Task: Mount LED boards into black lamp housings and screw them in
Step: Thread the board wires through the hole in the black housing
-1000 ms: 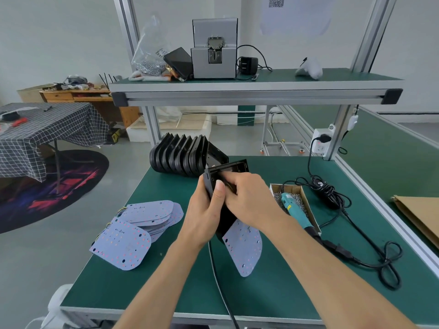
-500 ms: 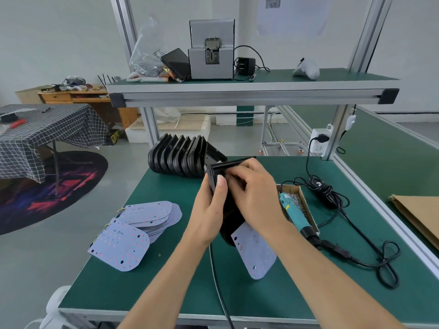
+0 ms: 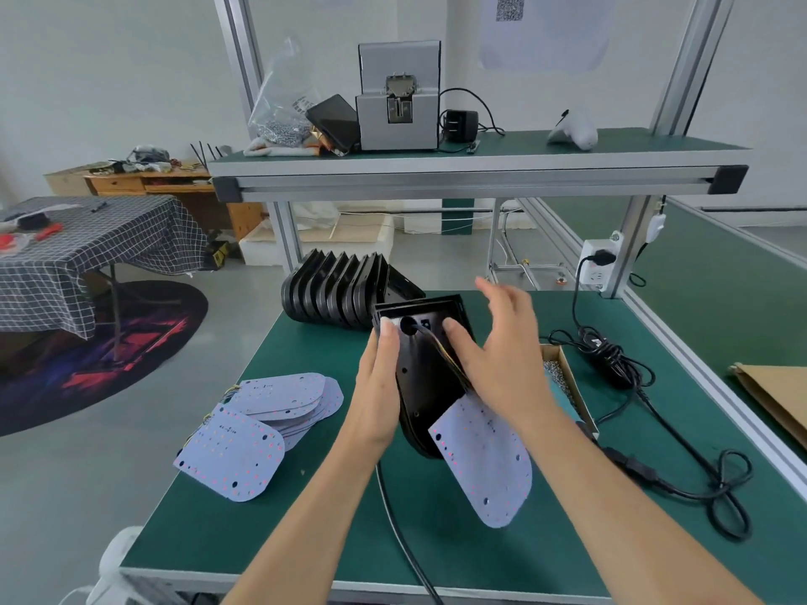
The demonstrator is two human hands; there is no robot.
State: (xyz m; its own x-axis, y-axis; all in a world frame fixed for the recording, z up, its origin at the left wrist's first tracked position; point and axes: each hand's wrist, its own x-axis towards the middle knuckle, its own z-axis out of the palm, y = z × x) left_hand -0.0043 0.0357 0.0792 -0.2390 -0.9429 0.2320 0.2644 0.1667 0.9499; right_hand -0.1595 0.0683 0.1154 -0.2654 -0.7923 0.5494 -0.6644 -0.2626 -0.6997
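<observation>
Black plastic lamp housing (image 3: 421, 377), rounded at its near end, is held tilted above the green bench mat (image 3: 305, 530), open side facing the wearer. Left hand (image 3: 379, 399) grips its left edge, thumb hooked over the top left corner beside a round hole in the back wall. Thin wires (image 3: 445, 355) run from that hole down the inside to a pale lilac, round-ended LED board (image 3: 487, 460), which hangs half out of the housing's lower end, not yet seated.

Right hand (image 3: 502, 355) is spread and grasps nothing; its thumb tip lies against the housing's upper inside, the other digits lifted clear.

Judged step: wires threaded, board still to be laid in. Next move calls for the right hand to take the board, swing it flat into the cavity and line up its holes with the housing's mounts.

Teal electric screwdriver (image 3: 563, 403) lies mostly hidden behind the right wrist, by the cardboard tray of screws (image 3: 563, 377). Spare boards (image 3: 279, 403) sit stacked to the left, more black housings (image 3: 336, 290) ranked behind.
</observation>
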